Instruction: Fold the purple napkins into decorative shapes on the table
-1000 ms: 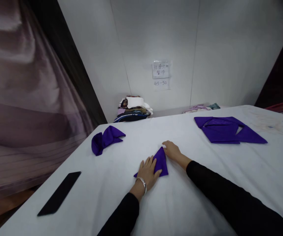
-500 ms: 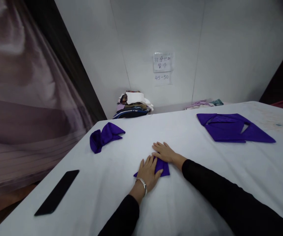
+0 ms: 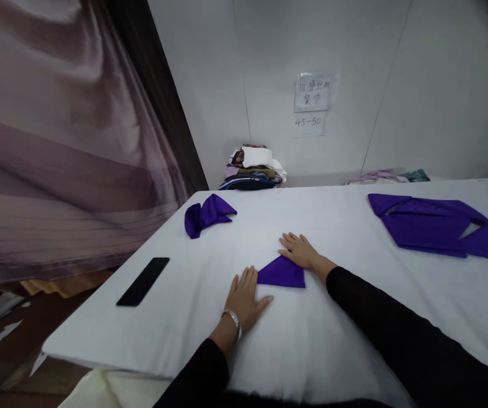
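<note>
A small purple napkin [image 3: 284, 273], folded to a rough triangle, lies flat on the white-covered table between my hands. My left hand [image 3: 244, 297], with a silver bracelet at the wrist, rests palm down at the napkin's left tip, fingers straight and thumb spread. Over the napkin's top corner lies my right hand [image 3: 299, 250], flat with the fingers stretched out, hiding that corner. Neither hand grips anything. To the far left stands a folded purple cloth [image 3: 214, 212] with pointed ends. A larger flat-folded purple cloth [image 3: 431, 226] lies at the right.
A black flat slab [image 3: 143, 281] lies on the white tablecloth [image 3: 184, 334] near the left edge. Behind the table are a clothes pile [image 3: 252, 168] and more folded fabric [image 3: 380, 177]. A handwritten sign [image 3: 314, 92] hangs on the wall; a mauve curtain [image 3: 57, 170] hangs at left.
My left hand has slid left off the napkin to its tip, uncovering most of the purple triangle. The right hand stays at the top corner. The camera view has shifted left.
</note>
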The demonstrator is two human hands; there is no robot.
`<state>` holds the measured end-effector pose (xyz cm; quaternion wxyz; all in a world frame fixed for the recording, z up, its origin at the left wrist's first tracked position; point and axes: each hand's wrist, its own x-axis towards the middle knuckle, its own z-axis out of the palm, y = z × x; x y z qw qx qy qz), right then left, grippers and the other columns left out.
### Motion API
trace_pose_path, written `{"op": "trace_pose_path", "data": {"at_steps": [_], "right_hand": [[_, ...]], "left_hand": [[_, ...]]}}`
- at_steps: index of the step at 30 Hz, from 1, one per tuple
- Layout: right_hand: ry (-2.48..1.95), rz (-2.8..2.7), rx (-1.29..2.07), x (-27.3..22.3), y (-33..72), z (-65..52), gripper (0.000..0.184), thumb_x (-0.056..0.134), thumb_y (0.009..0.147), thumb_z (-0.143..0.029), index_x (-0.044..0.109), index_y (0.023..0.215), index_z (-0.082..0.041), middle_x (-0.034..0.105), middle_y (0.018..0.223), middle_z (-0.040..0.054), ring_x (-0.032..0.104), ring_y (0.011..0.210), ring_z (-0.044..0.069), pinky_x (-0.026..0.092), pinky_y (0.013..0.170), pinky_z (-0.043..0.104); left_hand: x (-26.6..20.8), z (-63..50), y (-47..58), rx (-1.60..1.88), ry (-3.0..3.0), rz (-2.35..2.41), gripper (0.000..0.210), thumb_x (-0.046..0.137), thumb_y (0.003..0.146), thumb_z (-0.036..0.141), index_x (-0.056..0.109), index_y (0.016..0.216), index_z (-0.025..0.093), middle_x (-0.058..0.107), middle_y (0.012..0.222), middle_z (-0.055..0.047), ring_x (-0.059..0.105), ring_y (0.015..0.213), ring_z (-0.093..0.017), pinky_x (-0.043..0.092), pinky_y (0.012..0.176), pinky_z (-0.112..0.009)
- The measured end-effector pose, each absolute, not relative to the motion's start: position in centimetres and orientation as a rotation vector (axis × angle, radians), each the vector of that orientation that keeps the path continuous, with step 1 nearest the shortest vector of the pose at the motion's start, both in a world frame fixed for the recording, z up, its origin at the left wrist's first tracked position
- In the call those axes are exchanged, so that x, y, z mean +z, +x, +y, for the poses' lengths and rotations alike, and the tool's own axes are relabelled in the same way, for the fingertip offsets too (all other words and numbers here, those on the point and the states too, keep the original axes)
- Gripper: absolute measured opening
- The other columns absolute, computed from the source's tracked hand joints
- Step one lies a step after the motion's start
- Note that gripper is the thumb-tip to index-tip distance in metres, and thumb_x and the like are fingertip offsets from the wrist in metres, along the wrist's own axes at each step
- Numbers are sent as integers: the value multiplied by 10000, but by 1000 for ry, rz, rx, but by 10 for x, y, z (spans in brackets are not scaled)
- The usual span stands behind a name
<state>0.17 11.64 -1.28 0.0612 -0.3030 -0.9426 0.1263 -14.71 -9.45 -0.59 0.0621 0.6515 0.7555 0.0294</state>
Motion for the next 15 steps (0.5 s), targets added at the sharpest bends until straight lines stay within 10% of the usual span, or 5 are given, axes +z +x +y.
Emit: {"op": "trace_pose_path", "data": {"at_steps": [15], "right_hand": [[-856,-2787,384,2,1,112,577,255,872,-562,383,1305,-204,305,1406,100,203,1295,265,132,1016,504]], "left_hand": [[3,-23,-107,108,2069,2313,748,259,804,590,242,1361,91,210,1441,-123,129,1336,-251,118,1070,-492]]}}
